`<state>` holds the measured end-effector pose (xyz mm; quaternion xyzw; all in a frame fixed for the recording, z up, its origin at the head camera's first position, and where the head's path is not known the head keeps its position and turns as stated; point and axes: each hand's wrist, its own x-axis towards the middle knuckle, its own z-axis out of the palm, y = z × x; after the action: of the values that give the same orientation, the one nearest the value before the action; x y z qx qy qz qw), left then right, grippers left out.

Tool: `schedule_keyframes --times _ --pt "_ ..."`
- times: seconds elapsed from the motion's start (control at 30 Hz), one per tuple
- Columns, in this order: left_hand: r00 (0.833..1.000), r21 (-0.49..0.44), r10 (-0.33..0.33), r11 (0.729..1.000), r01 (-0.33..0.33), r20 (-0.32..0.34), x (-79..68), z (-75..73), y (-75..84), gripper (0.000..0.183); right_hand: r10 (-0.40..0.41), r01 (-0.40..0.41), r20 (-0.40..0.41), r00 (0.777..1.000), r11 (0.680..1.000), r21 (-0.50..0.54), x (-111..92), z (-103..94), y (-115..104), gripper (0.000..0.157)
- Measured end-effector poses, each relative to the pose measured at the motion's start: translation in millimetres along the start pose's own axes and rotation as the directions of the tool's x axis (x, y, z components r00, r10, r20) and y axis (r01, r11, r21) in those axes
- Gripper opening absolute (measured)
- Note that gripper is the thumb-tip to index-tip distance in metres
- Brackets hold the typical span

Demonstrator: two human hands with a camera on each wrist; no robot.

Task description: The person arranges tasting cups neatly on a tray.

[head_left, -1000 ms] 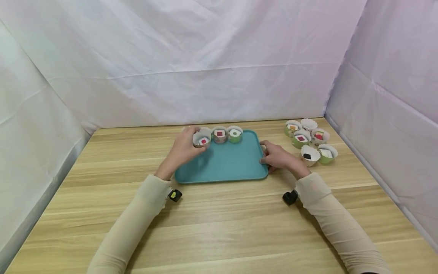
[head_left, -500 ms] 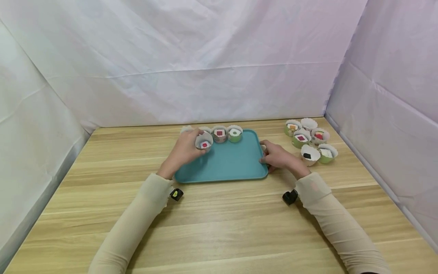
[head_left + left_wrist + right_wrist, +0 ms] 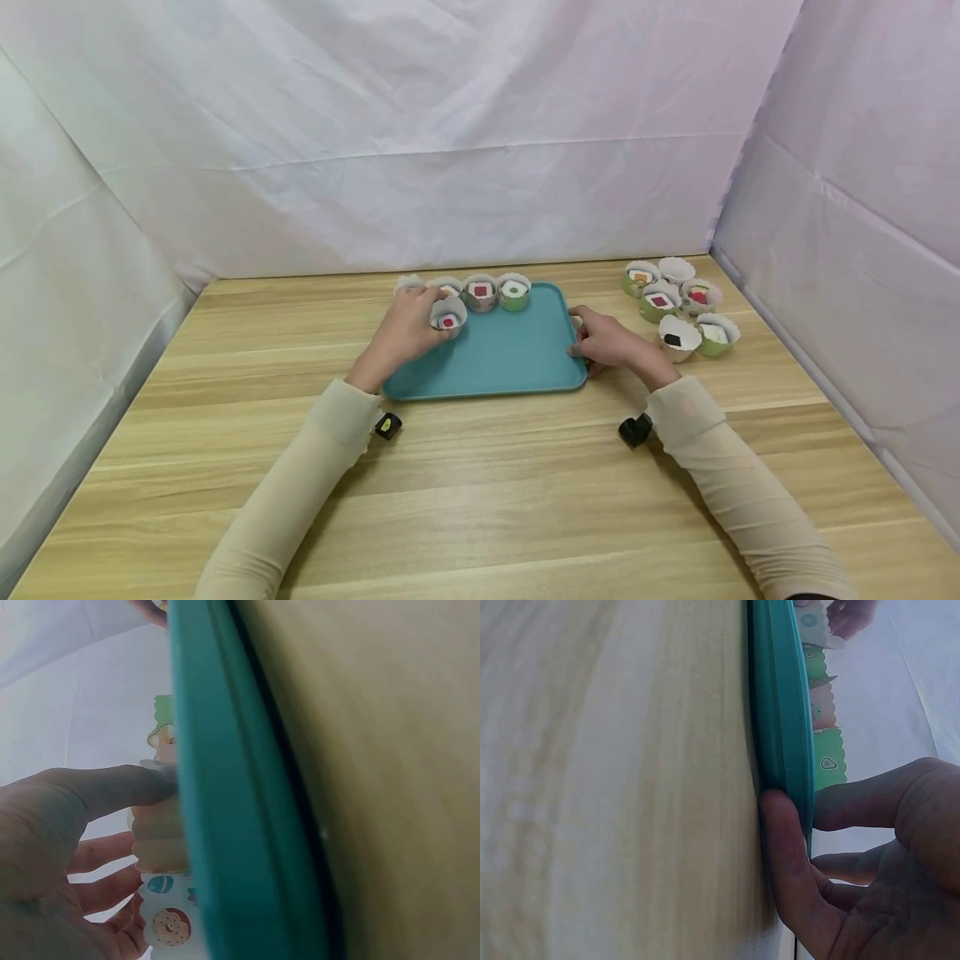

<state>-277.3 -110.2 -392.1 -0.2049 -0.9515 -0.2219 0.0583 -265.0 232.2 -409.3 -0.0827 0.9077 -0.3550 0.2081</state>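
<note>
My left hand [image 3: 407, 327] holds a scalloped paper baking cup [image 3: 448, 319] by its side, thumb at the near side. Inside the cup lies a white piece with a red centre. It is over the back left of a blue-green tray [image 3: 510, 354], just in front of a row of similar cups. In that row, a pinkish cup [image 3: 482, 293] and a green cup [image 3: 514, 292] stand side by side at the tray's back edge. My right hand [image 3: 609, 342] grips the tray's right rim; in the right wrist view its thumb [image 3: 787, 847] presses the outer side.
Several more filled paper cups [image 3: 660, 302] stand grouped on the wooden table [image 3: 480, 500] to the right, beyond my right hand. White cloth [image 3: 450, 167] hangs behind the table and along both sides. A black wrist camera [image 3: 636, 431] sits at my right cuff.
My left hand has moved the cup slightly right and toward me, so more of the cups behind it shows. My right hand stays at the tray rim.
</note>
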Motion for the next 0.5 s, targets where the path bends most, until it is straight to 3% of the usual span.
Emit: schedule_keyframes --times 0.5 --pt "1.000 0.003 -0.001 1.000 0.001 -0.016 0.3 2.9 -2.4 0.061 0.002 -0.002 0.000 1.000 1.000 0.000 1.4 0.1 1.5 0.079"
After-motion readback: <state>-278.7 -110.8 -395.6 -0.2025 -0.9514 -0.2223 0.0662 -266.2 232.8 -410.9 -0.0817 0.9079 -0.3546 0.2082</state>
